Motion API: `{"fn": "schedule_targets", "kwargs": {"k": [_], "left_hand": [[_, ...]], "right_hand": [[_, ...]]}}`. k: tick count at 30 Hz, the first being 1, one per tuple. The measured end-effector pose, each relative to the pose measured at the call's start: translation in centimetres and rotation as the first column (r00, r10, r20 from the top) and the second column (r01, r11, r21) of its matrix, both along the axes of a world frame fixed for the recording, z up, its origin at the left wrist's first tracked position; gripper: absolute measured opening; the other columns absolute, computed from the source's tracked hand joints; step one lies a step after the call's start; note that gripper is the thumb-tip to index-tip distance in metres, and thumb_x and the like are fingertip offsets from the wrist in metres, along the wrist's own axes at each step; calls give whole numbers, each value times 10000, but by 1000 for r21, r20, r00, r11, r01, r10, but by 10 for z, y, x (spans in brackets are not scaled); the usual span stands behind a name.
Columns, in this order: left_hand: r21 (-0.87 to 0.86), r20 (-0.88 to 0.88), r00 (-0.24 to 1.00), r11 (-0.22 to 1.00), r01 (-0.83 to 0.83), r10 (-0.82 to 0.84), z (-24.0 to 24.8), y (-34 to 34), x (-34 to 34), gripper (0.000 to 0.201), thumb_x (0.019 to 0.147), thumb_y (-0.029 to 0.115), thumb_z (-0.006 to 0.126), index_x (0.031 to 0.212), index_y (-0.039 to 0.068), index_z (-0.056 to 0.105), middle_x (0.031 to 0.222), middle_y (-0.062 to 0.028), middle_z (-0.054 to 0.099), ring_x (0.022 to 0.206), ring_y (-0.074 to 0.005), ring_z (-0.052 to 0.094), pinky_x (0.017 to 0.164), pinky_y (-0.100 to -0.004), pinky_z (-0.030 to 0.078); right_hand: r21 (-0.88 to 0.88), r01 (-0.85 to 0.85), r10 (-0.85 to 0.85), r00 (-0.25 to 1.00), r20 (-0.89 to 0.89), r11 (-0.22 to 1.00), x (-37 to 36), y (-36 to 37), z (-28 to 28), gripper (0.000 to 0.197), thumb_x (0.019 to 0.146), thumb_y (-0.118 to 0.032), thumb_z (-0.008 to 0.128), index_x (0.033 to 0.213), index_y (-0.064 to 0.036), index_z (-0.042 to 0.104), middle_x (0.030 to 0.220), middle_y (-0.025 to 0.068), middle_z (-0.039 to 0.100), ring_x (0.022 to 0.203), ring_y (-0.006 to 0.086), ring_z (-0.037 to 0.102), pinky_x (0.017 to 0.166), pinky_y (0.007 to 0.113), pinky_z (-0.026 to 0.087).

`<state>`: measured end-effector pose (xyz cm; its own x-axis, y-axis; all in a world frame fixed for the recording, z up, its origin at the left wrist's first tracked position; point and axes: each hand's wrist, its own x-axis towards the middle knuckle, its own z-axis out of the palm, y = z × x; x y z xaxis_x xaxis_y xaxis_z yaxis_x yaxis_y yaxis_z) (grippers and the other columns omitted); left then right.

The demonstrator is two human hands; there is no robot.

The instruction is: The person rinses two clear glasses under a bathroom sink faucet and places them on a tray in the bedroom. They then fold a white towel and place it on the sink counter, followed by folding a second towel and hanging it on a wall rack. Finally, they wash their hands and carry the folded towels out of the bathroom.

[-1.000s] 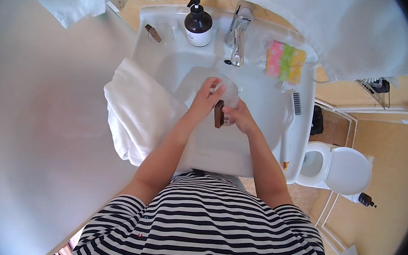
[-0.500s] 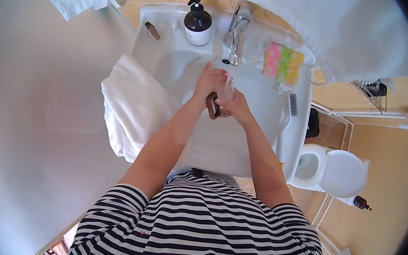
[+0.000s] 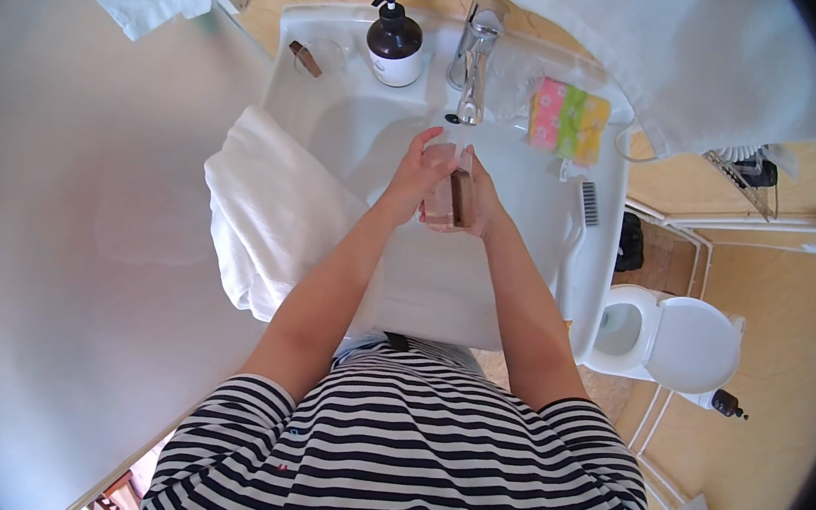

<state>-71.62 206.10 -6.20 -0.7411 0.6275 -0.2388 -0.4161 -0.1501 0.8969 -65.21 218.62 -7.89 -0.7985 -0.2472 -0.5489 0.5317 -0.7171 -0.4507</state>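
Note:
Below the tap's spout, over the white sink basin (image 3: 515,287), I hold a clear cup with a brown handle (image 3: 460,201). My left hand (image 3: 414,180) grips its left side, with the fingers bent around the clear wall. From the other side my right hand (image 3: 484,203) closes on the cup, most of its fingers hidden behind it. The chrome tap (image 3: 474,71) stands just beyond my hands, and water seems to run from it onto the cup. A similar clear cup with a brown handle (image 3: 306,59) rests on the ledge at the far left.
A dark pump bottle (image 3: 394,47) stands left of the tap. To its right lies a pink, green and yellow sponge (image 3: 568,120). A white brush (image 3: 580,229) lies along the right rim, and a white towel (image 3: 272,209) drapes over the left. The toilet (image 3: 690,345) is further right.
The cup has turned in my hands, so its brown handle now faces right instead of left. My left hand has moved onto the cup's side; my right hand has shifted behind it.

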Motion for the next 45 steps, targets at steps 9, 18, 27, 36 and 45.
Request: {"fn": "schedule_targets", "kwargs": {"k": [9, 18, 27, 36, 45], "left_hand": [[-226, -359, 784, 768, -599, 506, -16, 18, 0, 723, 748, 144, 762, 1318, 35, 333, 1109, -112, 540, 1019, -204, 539, 881, -322, 440], [119, 79, 985, 979, -162, 154, -3, 3, -7, 701, 743, 52, 727, 1333, 70, 348, 1175, -92, 529, 1046, -185, 532, 899, -320, 448], [39, -33, 970, 971, -238, 239, -13, 11, -8, 728, 728, 56, 748, 1320, 14, 326, 1201, -101, 504, 1092, -202, 520, 933, -346, 447], [65, -421, 878, 973, -223, 230, -19, 15, 13, 857, 589, 90, 859, 1266, 15, 339, 1137, -107, 531, 1075, -218, 536, 936, -338, 440], [-140, -239, 964, 978, -156, 119, -33, 6, 6, 660, 628, 111, 841, 1157, 22, 457, 1083, -98, 568, 1044, -184, 538, 891, -322, 446]], "right_hand": [[-69, 520, -519, 854, 26, 851, 10, -40, -8, 456, 939, -483, 396, 1181, -121, 532, 1101, 74, 611, 994, 266, 610, 793, 439, 516], [41, 415, -417, 908, 50, 909, 7, -19, -24, 395, 915, -391, 342, 1137, -148, 560, 1043, 49, 628, 903, 258, 618, 607, 401, 506], [-131, 462, -419, 869, 263, 877, 0, -26, -13, 407, 985, -338, 262, 1209, -88, 492, 1156, 110, 563, 995, 272, 578, 843, 437, 496], [-99, 632, -612, 771, 177, 768, 9, -24, -30, 334, 1011, -267, 325, 1208, -27, 448, 1181, 127, 537, 1078, 258, 537, 936, 434, 460], [629, 331, -382, 922, -58, 704, 32, -1, -30, 359, 924, -91, 487, 1262, 28, 476, 1189, 156, 575, 1044, 273, 580, 899, 374, 478]]}}
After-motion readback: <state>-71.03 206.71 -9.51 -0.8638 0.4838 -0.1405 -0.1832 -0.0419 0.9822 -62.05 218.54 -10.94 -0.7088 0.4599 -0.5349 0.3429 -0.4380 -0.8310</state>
